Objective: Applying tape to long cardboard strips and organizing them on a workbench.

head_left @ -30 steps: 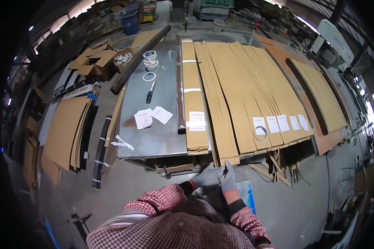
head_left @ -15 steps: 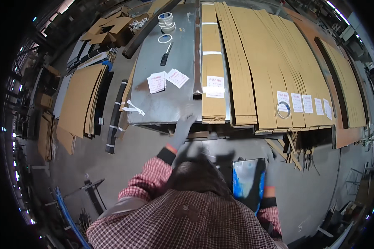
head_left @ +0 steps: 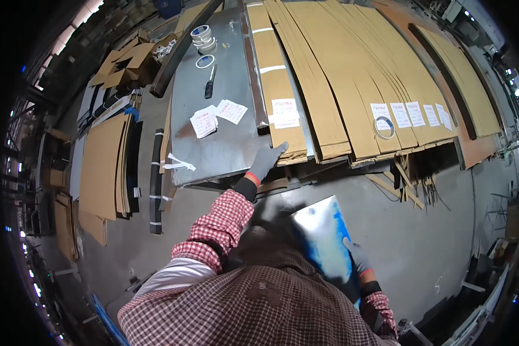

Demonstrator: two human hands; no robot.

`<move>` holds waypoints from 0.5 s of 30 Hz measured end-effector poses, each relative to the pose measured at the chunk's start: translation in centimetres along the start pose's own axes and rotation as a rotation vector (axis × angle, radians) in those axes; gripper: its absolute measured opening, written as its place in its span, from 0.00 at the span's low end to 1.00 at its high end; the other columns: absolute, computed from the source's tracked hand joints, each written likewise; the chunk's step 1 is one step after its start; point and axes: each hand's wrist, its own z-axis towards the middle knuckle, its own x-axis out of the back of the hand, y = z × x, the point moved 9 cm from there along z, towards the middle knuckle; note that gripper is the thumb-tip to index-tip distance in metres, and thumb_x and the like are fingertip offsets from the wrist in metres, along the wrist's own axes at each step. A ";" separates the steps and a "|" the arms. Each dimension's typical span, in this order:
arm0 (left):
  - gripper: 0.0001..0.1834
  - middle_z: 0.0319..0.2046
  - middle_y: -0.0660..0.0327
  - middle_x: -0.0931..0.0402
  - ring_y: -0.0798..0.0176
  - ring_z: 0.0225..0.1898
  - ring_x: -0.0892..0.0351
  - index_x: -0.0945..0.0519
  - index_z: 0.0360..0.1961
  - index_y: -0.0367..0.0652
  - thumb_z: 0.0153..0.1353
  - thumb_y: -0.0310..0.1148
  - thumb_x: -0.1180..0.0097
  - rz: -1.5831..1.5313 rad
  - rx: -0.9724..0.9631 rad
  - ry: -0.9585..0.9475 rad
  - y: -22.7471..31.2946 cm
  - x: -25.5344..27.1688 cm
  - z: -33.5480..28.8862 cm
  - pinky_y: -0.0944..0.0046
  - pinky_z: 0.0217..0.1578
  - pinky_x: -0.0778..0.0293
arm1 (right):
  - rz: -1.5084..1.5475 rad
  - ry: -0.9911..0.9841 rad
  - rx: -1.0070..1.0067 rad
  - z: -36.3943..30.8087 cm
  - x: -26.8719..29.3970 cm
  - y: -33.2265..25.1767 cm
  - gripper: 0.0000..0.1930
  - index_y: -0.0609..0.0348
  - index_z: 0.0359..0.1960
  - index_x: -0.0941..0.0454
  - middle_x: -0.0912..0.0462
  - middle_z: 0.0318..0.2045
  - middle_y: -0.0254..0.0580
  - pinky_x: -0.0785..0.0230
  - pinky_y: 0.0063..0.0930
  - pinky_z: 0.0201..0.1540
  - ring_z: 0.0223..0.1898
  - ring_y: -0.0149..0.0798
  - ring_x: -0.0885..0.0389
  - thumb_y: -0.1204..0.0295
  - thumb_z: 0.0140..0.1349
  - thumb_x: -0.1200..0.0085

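My left hand (head_left: 266, 160), in a grey glove, rests at the near table edge with thumb apart. Its thumb reaches the near end of a narrow cardboard-covered strip (head_left: 278, 86), which bears a white label (head_left: 285, 113). Low on the right, my gloved right hand (head_left: 357, 255) grips the right edge of a glossy rectangular panel (head_left: 328, 236) with blue patches along its sides. That panel sits tilted beside my body, its lower end hidden by my clothing. Left of the strip, the grey metal tabletop (head_left: 225, 147) holds two piles of printed slips (head_left: 204, 123), (head_left: 232, 111) and a black-handled knife (head_left: 210, 86).
Long cardboard sheets (head_left: 352, 75) with labels cover the table's right part, a tape roll (head_left: 384, 127) lying on them. More tape rolls (head_left: 203, 38) stand at the far left. Cardboard panels (head_left: 104, 167) lean on the left. Wooden strips (head_left: 406, 184) stick out below the table.
My left hand has moved right to the strip's end. The glossy panel has turned, its far end swinging left, with my right hand now on its edge. The view has shifted.
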 end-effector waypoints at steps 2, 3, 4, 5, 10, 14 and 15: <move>0.31 0.30 0.55 0.17 0.62 0.30 0.21 0.18 0.40 0.28 0.62 0.54 0.40 0.089 -0.017 -0.042 1.3 0.1 -0.9 0.60 0.32 0.27 | -0.180 -0.025 -0.061 2.1 -1.7 0.4 0.35 0.72 0.46 0.20 0.15 0.42 0.45 0.25 0.30 0.43 0.40 0.35 0.17 0.42 0.61 0.42; 0.30 0.30 0.54 0.17 0.62 0.31 0.21 0.18 0.39 0.28 0.63 0.53 0.41 0.058 -0.036 -0.053 0.2 0.9 -0.6 0.60 0.34 0.27 | -0.443 0.033 0.023 4.7 -2.2 -0.5 0.36 0.72 0.48 0.22 0.16 0.44 0.51 0.26 0.37 0.46 0.44 0.43 0.17 0.43 0.61 0.42; 0.30 0.30 0.53 0.17 0.61 0.32 0.21 0.18 0.39 0.28 0.63 0.52 0.41 0.034 -0.051 -0.056 -0.7 2.0 -0.5 0.59 0.35 0.27 | -0.784 0.236 0.328 1.2 -5.5 -8.7 0.34 0.71 0.50 0.23 0.17 0.44 0.54 0.28 0.40 0.47 0.45 0.49 0.19 0.46 0.60 0.41; 0.28 0.31 0.52 0.17 0.61 0.33 0.20 0.19 0.42 0.28 0.63 0.50 0.41 0.179 -0.156 -0.060 0.2 3.0 -1.1 0.58 0.36 0.27 | -1.101 0.457 0.635 -3.7 -10.9 -18.1 0.33 0.70 0.51 0.24 0.18 0.43 0.57 0.29 0.44 0.48 0.46 0.55 0.20 0.49 0.59 0.41; 0.23 0.35 0.62 0.19 0.71 0.35 0.24 0.21 0.50 0.31 0.65 0.42 0.42 0.188 -0.089 -0.179 3.8 6.4 -9.3 0.68 0.38 0.27 | -1.015 0.713 0.914 0.1 -22.7 -37.7 0.47 0.57 0.66 0.37 0.31 0.60 0.66 0.28 0.44 0.54 0.54 0.59 0.25 0.47 0.47 0.33; 0.17 0.28 0.70 0.25 0.74 0.27 0.29 0.21 0.45 0.36 0.66 0.40 0.44 -0.109 -0.234 -0.321 0.7 8.5 -13.1 0.70 0.29 0.29 | -1.133 0.739 0.557 5.4 -26.2 -40.0 0.62 0.47 0.73 0.47 0.48 0.71 0.58 0.28 0.50 0.51 0.55 0.62 0.26 0.37 0.36 0.30; 0.18 0.33 0.64 0.22 0.71 0.33 0.25 0.20 0.47 0.35 0.65 0.41 0.42 -0.139 -0.134 -0.302 -0.2 8.6 -13.7 0.68 0.36 0.27 | -1.141 0.770 0.573 5.3 -26.2 -40.1 0.61 0.46 0.73 0.47 0.45 0.69 0.56 0.29 0.50 0.51 0.55 0.61 0.26 0.39 0.36 0.30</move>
